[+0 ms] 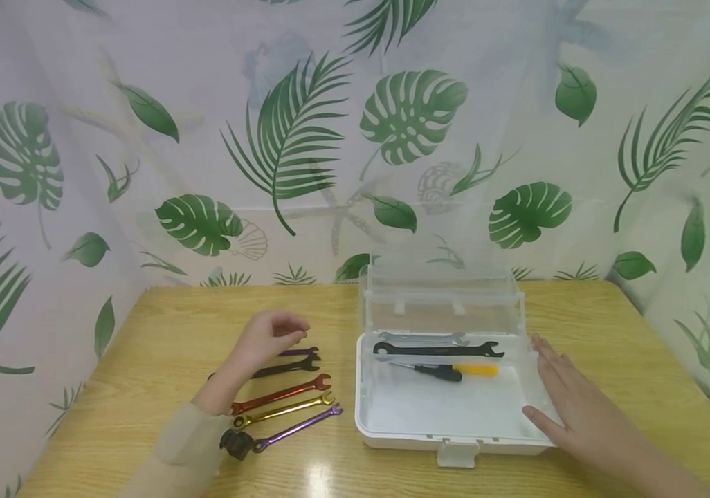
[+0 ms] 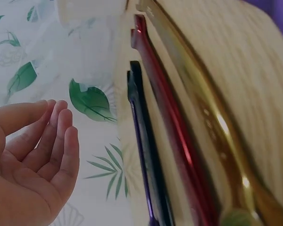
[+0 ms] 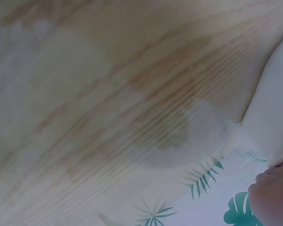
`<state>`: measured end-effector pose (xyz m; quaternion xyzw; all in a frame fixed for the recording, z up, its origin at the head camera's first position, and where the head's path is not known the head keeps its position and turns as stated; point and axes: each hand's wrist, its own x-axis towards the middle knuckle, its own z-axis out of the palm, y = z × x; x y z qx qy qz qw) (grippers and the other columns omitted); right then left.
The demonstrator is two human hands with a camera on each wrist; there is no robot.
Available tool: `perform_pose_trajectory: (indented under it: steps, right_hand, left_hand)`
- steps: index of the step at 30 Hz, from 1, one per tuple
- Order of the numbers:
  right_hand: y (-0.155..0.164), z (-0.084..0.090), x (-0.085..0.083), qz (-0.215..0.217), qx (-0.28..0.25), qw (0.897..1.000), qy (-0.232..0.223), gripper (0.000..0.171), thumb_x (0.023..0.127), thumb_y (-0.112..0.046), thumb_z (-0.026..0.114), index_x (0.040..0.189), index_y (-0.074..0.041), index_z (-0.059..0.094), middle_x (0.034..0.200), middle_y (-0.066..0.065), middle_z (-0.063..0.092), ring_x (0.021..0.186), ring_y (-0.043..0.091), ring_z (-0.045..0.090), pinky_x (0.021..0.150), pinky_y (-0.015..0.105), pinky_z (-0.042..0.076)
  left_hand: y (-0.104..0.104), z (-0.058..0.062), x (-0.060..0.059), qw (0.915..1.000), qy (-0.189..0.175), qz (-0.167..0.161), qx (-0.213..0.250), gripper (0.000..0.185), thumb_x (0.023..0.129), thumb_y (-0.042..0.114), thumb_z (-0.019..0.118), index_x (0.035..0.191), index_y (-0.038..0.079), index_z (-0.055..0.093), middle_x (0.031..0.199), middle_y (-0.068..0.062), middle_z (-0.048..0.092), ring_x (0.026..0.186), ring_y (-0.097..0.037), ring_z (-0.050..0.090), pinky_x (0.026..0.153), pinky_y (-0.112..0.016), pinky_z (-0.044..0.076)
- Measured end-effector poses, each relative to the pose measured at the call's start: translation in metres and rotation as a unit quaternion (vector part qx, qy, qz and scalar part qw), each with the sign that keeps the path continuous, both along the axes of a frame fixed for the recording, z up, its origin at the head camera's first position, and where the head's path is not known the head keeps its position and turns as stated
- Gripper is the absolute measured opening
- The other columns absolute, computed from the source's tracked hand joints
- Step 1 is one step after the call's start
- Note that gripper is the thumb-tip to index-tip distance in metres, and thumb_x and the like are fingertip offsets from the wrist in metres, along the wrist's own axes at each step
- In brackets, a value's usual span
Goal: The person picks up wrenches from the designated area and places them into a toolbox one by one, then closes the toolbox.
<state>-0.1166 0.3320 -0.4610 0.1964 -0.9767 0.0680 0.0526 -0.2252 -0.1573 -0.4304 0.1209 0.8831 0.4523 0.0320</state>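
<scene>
Above the wrenches point(image 1: 286, 394), left fingers point(image 2: 56, 141) curl empty; only overhead shows right fingers point(image 1: 554, 366) flat on the box point(image 1: 454, 443).

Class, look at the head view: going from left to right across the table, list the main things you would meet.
Left hand → row of coloured wrenches → open plastic box, with wrenches and a yellow-handled screwdriver inside → right hand resting flat on the box's right edge.

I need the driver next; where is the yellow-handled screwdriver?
In the head view the screwdriver lies inside the open box, just in front of the black wrench, left of the right hand.
</scene>
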Motion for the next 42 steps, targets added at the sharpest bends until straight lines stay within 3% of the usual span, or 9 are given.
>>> perform_pose_trajectory:
  steps: [5, 12, 20, 24, 30, 38, 42]
  right_hand:
    - [0.000, 0.001, -0.001, -0.002, -0.002, 1.000, -0.009, 0.090, 0.107, -0.046, 0.059, 0.164, 0.011, 0.019, 0.179, 0.020, 0.008, 0.168, 0.022, -0.007, 0.116, 0.006, -0.023]
    - [0.000, 0.000, 0.000, 0.006, -0.002, 1.000, 0.012, 0.090, 0.106, -0.044, 0.061, 0.164, 0.010, 0.020, 0.179, 0.020, 0.009, 0.165, 0.011, -0.014, 0.118, 0.007, -0.021]
    - [-0.001, 0.002, 0.001, 0.007, -0.006, 1.000, 0.010, 0.088, 0.105, -0.043, 0.062, 0.162, 0.012, 0.024, 0.178, 0.022, 0.013, 0.168, 0.025, 0.002, 0.119, 0.007, -0.020]
    - [-0.002, 0.003, 0.001, 0.006, -0.009, 1.000, 0.007, 0.088, 0.105, -0.042, 0.063, 0.163, 0.011, 0.024, 0.178, 0.022, 0.013, 0.168, 0.029, 0.007, 0.118, 0.006, -0.020]
    - [-0.001, 0.003, 0.002, 0.009, -0.011, 1.000, 0.016, 0.087, 0.105, -0.041, 0.063, 0.163, 0.011, 0.024, 0.178, 0.021, 0.013, 0.168, 0.023, 0.001, 0.119, 0.007, -0.020]
    - [-0.002, 0.004, 0.002, -0.007, -0.013, 1.000, -0.020, 0.089, 0.105, -0.044, 0.062, 0.163, 0.011, 0.023, 0.178, 0.022, 0.012, 0.164, 0.041, 0.019, 0.115, 0.006, -0.022]
    - [-0.002, 0.004, 0.000, -0.009, -0.014, 1.000, -0.024, 0.089, 0.106, -0.045, 0.061, 0.164, 0.010, 0.022, 0.179, 0.021, 0.008, 0.164, 0.042, 0.018, 0.114, 0.005, -0.022]
  left_hand:
    - [-0.010, -0.009, -0.002, 0.9996, 0.005, 0.012, -0.025, 0.014, 0.099, 0.005, 0.072, 0.110, -0.002, 0.078, 0.112, -0.019, 0.079, 0.104, -0.034, 0.076, 0.092, -0.045, 0.063]
    - [-0.019, -0.015, -0.002, 0.9988, 0.000, 0.028, -0.040, 0.014, 0.099, 0.005, 0.073, 0.110, -0.001, 0.078, 0.109, -0.018, 0.079, 0.103, -0.034, 0.075, 0.093, -0.047, 0.063]
    - [-0.029, -0.028, -0.005, 0.9978, -0.027, 0.046, -0.040, 0.013, 0.095, -0.001, 0.074, 0.107, -0.003, 0.077, 0.101, -0.017, 0.079, 0.093, -0.026, 0.074, 0.080, -0.034, 0.063]
    - [-0.032, -0.031, -0.005, 0.9977, -0.034, 0.044, -0.039, 0.014, 0.094, -0.003, 0.075, 0.107, -0.005, 0.077, 0.102, -0.019, 0.078, 0.093, -0.026, 0.074, 0.081, -0.036, 0.063]
    - [-0.034, -0.033, -0.006, 0.9966, -0.047, 0.046, -0.049, 0.015, 0.091, -0.004, 0.077, 0.106, -0.004, 0.078, 0.101, -0.018, 0.078, 0.092, -0.025, 0.073, 0.082, -0.034, 0.061]
    - [-0.035, -0.038, -0.009, 0.9956, -0.062, 0.045, -0.054, 0.017, 0.088, -0.007, 0.076, 0.105, -0.003, 0.078, 0.096, -0.015, 0.076, 0.088, -0.020, 0.068, 0.077, -0.026, 0.056]
    - [-0.036, -0.038, -0.011, 0.9958, -0.048, 0.032, -0.072, 0.014, 0.088, -0.008, 0.076, 0.102, -0.003, 0.078, 0.093, -0.014, 0.075, 0.086, -0.019, 0.067, 0.078, -0.028, 0.056]
